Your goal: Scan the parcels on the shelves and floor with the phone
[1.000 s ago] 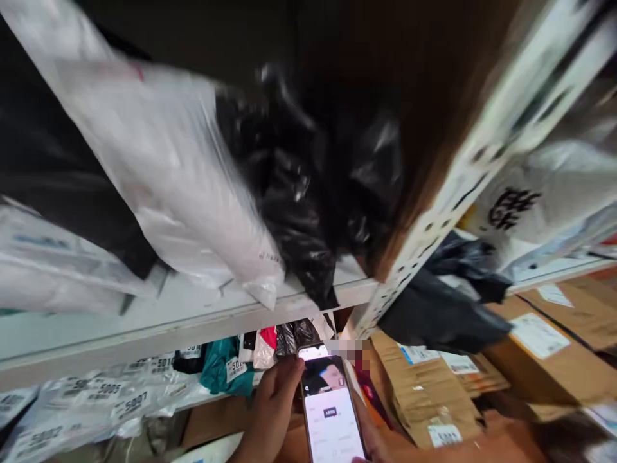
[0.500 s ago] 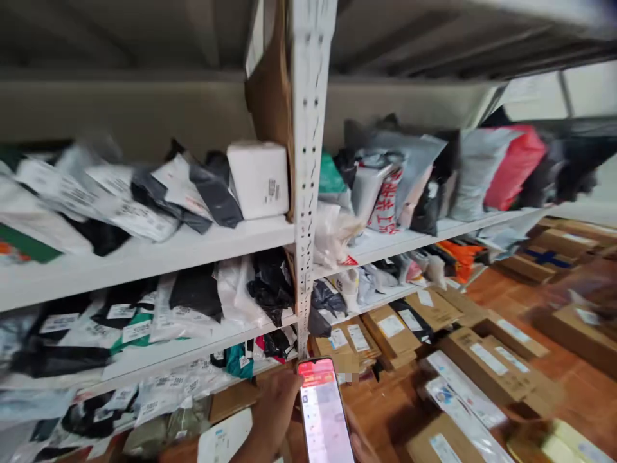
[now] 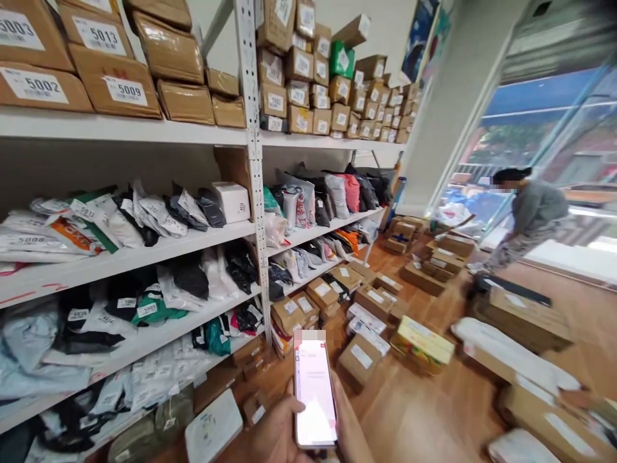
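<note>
A smartphone [image 3: 314,392] with a bright, mostly white screen is held upright at the bottom middle of the view. My left hand [image 3: 279,427] is closed about its lower left side, the thumb lying at the screen's edge. Along the phone's right side my right hand [image 3: 349,421] grips it, with most of its fingers hidden behind. Beyond the phone lie a cardboard box [image 3: 359,360] and a yellow carton [image 3: 421,345] on the wooden floor.
White shelving [image 3: 260,212] on the left bears bagged parcels [image 3: 164,215] and labelled boxes [image 3: 126,90]. Cardboard parcels [image 3: 530,315] cover much of the floor on the right. Another person [image 3: 535,212] bends over near the window.
My view has drawn back and swung right, bringing in the upper shelf, window and other person. The phone screen changed from a red-topped list to a mostly white page.
</note>
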`<control>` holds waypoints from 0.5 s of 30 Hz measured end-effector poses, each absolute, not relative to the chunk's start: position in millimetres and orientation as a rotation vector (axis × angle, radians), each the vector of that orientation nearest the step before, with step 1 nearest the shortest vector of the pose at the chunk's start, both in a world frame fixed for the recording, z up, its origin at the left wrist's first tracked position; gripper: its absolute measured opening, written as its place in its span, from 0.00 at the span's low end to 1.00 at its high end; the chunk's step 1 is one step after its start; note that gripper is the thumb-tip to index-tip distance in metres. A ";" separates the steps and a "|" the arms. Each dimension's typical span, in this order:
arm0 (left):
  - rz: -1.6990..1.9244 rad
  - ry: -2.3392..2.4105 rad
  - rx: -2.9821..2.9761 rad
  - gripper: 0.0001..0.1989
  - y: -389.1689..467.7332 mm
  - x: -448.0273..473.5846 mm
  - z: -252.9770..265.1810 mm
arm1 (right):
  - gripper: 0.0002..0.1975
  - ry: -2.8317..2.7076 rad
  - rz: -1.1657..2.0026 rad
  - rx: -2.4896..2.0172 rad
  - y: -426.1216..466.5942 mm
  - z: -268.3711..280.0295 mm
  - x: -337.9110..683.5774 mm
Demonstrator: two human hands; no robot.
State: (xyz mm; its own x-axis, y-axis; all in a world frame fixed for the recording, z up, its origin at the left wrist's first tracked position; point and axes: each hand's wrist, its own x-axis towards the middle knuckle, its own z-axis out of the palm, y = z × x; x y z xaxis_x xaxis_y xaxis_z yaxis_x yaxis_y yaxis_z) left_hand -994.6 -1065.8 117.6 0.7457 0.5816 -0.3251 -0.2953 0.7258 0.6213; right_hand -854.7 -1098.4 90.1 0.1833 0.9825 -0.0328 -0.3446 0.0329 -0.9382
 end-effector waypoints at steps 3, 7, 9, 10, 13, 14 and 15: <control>0.434 0.454 0.690 0.49 -1116.6 -1002.1 131.1 | 0.32 -0.890 1.031 -1.142 -1140.6 90.2 -853.1; 0.414 0.457 0.858 0.55 -1155.8 -997.9 150.2 | 0.32 -0.975 0.988 -1.109 -1182.0 104.7 -840.9; 0.440 0.486 0.931 0.56 -1169.7 -991.6 152.3 | 0.29 -0.936 1.101 -1.009 -1198.8 118.2 -837.0; 0.449 0.500 0.955 0.56 -1176.1 -988.0 151.5 | 0.26 -0.901 1.161 -0.967 -1206.9 125.4 -835.2; 0.452 0.516 1.001 0.55 -1196.3 -975.4 147.9 | 0.25 -0.835 1.289 -0.895 -1232.4 142.4 -824.7; 0.450 0.508 1.017 0.54 -1204.0 -970.2 148.5 | 0.24 -0.830 1.312 -0.883 -1241.7 145.9 -818.5; 0.444 0.488 1.029 0.52 -1212.3 -964.4 150.4 | 0.24 -0.832 1.327 -0.880 -1251.5 148.3 -810.6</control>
